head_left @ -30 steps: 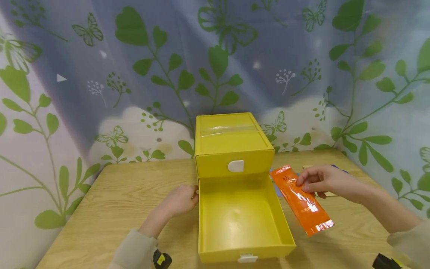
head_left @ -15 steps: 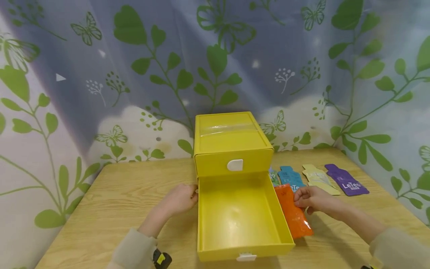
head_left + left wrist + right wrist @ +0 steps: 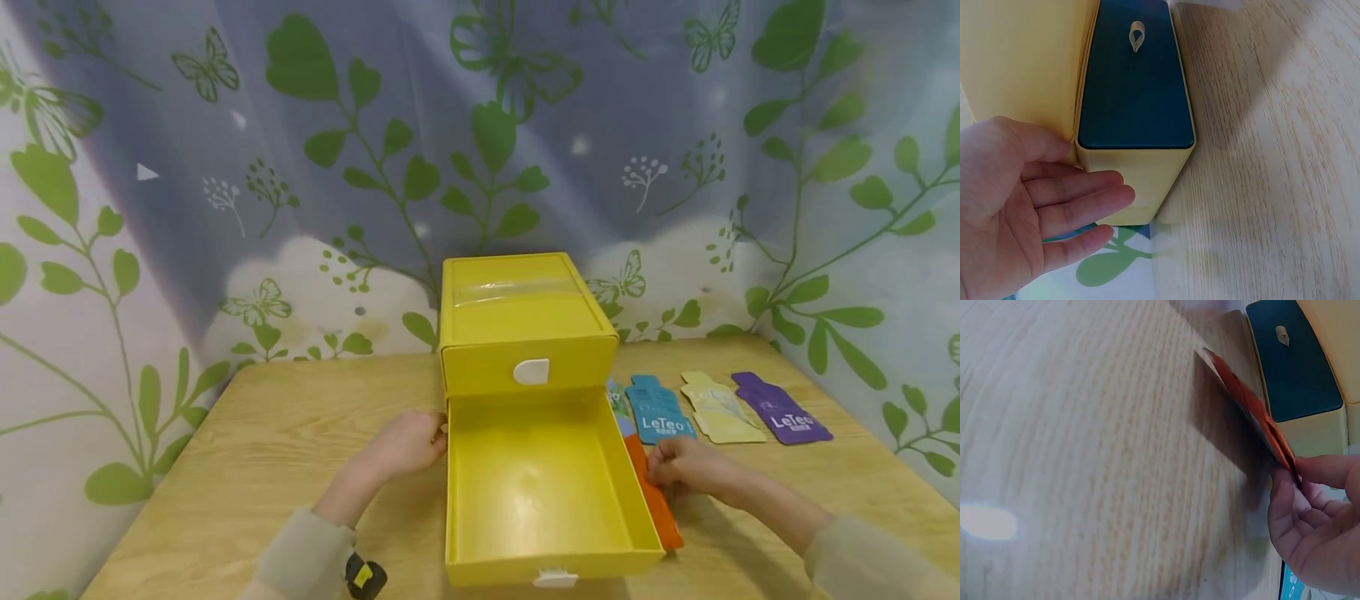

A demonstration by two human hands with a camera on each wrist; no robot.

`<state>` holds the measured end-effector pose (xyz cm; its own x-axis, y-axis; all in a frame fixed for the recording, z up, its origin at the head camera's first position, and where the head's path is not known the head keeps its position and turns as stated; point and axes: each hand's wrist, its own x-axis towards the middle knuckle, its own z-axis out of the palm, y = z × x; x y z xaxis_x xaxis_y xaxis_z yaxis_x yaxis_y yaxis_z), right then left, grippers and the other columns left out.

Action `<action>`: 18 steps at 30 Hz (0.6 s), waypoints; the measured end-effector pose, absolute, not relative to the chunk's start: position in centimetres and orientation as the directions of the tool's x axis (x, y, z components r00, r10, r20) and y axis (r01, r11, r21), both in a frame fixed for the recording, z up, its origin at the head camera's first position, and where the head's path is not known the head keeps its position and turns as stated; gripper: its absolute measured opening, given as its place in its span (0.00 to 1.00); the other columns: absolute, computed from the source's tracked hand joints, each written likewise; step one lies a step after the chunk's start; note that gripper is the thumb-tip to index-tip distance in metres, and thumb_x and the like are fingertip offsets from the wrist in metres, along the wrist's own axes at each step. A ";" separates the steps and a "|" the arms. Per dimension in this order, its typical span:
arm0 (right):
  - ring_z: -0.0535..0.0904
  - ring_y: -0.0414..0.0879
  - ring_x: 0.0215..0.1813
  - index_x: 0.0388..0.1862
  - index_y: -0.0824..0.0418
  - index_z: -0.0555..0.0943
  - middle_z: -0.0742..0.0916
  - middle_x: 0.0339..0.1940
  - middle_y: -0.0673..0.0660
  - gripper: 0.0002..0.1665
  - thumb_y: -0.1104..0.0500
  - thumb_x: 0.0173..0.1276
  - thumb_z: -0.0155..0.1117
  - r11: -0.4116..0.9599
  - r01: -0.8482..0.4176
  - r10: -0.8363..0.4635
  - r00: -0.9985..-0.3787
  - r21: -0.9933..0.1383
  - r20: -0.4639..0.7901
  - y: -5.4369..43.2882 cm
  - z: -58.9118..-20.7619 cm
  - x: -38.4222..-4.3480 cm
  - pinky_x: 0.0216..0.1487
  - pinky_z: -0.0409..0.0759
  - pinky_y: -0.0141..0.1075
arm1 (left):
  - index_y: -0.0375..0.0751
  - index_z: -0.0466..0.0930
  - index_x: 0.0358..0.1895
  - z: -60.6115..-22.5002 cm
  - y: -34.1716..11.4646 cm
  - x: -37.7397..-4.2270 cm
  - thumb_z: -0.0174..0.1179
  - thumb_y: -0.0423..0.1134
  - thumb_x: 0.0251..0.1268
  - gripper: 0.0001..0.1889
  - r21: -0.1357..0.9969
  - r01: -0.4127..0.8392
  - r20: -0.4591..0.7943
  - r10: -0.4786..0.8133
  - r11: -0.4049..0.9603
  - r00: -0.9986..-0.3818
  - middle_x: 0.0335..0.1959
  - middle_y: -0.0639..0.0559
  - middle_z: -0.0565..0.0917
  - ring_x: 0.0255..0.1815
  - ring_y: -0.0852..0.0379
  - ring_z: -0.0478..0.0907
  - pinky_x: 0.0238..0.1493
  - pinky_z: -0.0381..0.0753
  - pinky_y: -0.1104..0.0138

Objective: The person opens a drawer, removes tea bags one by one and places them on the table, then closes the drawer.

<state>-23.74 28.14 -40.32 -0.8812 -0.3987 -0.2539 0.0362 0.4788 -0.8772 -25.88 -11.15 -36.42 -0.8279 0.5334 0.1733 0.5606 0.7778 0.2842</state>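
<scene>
A yellow two-drawer box stands on the table, its lower drawer pulled far out and bare inside. My left hand is at the box's left side. Thumb and index finger pinch an edge there in the left wrist view, while the other fingers reach out loosely. On the right, my right hand pinches an orange packet between thumb and fingers. The packet stands tilted on edge beside the drawer's right wall, which hides part of it. In the right wrist view, the orange packet appears nearly edge-on.
Flat pouches lie right of the box: a blue one, a pale yellow one, a purple one, and another partly hidden by the box. A patterned curtain hangs behind the wooden table.
My right hand has lowered the orange packet towards the table and the drawer's right wall, turning it from face-up to nearly edge-on and uncovering the pouches. The left hand stays in place.
</scene>
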 end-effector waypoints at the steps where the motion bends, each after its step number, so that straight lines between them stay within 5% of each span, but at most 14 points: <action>1: 0.73 0.43 0.28 0.31 0.69 0.74 0.77 0.24 0.53 0.05 0.66 0.60 0.58 0.486 0.029 -0.395 -0.884 -0.874 -0.249 28.1 -40.5 -23.6 0.28 0.74 0.34 | 0.38 0.73 0.26 -36.5 -11.1 -25.8 0.52 0.31 0.60 0.06 0.289 0.557 0.171 0.531 0.778 -0.830 0.17 0.53 0.70 0.21 0.56 0.67 0.26 0.70 0.62; 18: 0.71 0.42 0.19 0.24 0.63 0.72 0.76 0.18 0.50 0.08 0.66 0.51 0.65 0.723 -0.233 -0.385 -0.917 -0.650 -0.100 27.5 -40.1 -23.2 0.19 0.71 0.33 | 0.40 0.72 0.25 -36.7 -11.2 -25.8 0.51 0.31 0.61 0.07 0.289 0.564 0.190 0.531 0.774 -0.826 0.15 0.55 0.67 0.19 0.57 0.65 0.24 0.67 0.64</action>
<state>-23.17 27.53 -40.12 -0.9175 -0.3851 -0.0999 -0.2329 0.7234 -0.6500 -25.78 -11.25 -36.68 -0.8259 0.5311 0.1895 0.5638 0.7735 0.2894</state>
